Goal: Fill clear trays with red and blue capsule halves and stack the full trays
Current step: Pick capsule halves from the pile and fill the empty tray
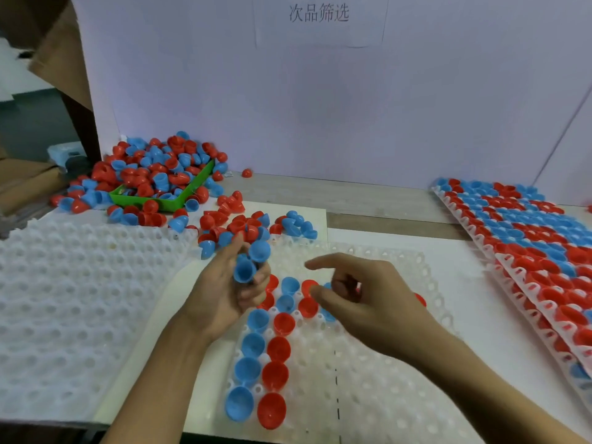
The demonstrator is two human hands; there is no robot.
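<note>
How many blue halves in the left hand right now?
2. The upper blue half sits at the fingertips of the left hand. The lower blue half is just below it, against the fingers. More may be hidden in the palm.

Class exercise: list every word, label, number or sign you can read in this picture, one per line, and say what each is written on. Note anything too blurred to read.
"次品筛选": grey printed characters on the white sheet fixed to the back wall.
Green bin: a small colourful patch on its inner wall, too blurred to read.
Small scrap on the table beside the capsule pile: too small to read.
No other text shows.
</note>
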